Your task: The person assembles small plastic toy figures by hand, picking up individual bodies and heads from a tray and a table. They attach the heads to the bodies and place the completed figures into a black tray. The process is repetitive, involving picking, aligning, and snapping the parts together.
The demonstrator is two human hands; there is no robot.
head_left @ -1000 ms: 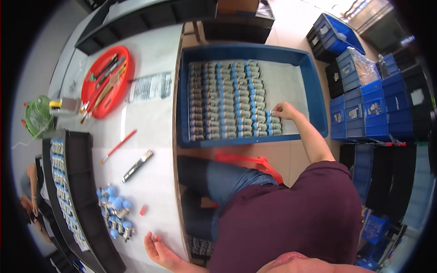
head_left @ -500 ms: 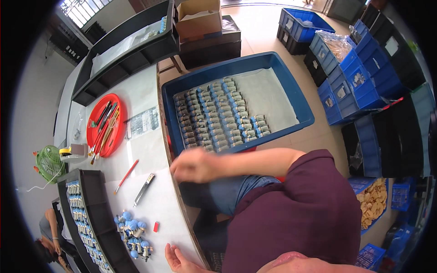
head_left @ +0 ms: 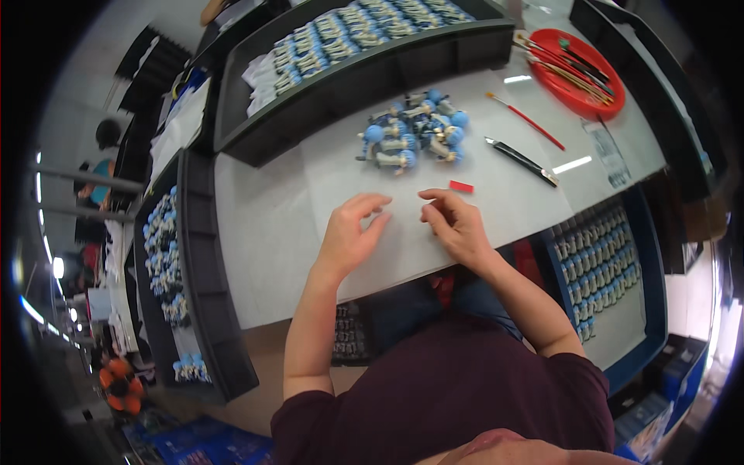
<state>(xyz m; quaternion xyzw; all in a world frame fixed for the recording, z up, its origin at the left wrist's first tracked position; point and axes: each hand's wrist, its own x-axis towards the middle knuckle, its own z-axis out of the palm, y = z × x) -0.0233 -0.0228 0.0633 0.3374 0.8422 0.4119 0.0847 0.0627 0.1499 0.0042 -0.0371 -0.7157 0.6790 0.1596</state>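
**Little figures (head_left: 426,124) lie heaped within reach**

From where I stand, the heap sits on the white table (head_left: 256,248), just beyond the person's hands. The left hand (head_left: 350,236) has its thumb and fingers apart, nothing between them. The right hand (head_left: 459,229) curls loosely, thumb and forefinger apart and bare too, near a small red block (head_left: 461,187). A knife (head_left: 521,161) lies right of the heap. The figures look light and stiff, perhaps slick and easily chipped; I'd pinch one around its middle, away from the round blue end.
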